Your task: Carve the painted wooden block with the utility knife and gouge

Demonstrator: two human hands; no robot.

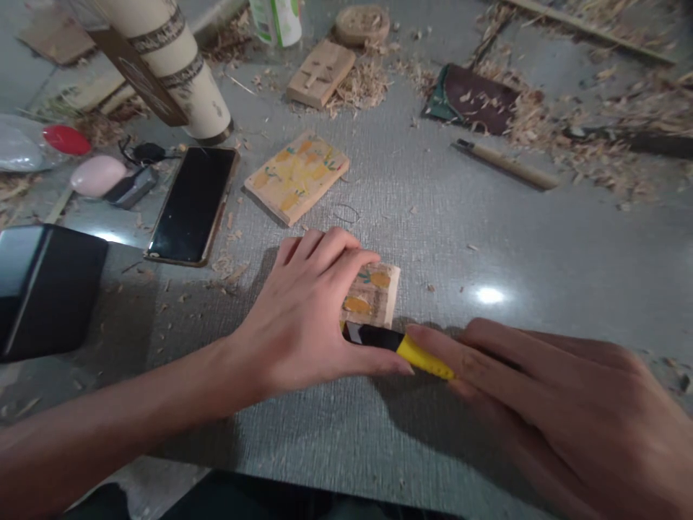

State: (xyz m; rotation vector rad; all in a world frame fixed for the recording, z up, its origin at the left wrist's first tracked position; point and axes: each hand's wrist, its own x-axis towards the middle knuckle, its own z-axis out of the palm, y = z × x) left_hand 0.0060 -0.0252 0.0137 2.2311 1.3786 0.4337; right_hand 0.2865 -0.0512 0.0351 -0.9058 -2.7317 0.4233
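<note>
My left hand (pixel 311 310) is spread over a small painted wooden block (pixel 373 289), its fingers curled over the far edge and its thumb along the near side. Orange fruit shapes and a green leaf show on the uncovered right part of the block; the rest is hidden under the hand. A yellow and black utility knife (pixel 425 357) is pinched in my right hand (pixel 546 390). The knife's front end lies at the block's near edge, between my left thumb and the wood. Its tip is partly hidden.
Beyond my left hand lies another painted block (pixel 297 177). A phone (pixel 192 206), a black box-like object (pixel 59 292) and a patterned cylinder (pixel 173 65) stand left. A carved block (pixel 320 72) lies at the back. A wooden-handled tool (pixel 506 165) and a dark pouch (pixel 476 100) sit right, among shavings.
</note>
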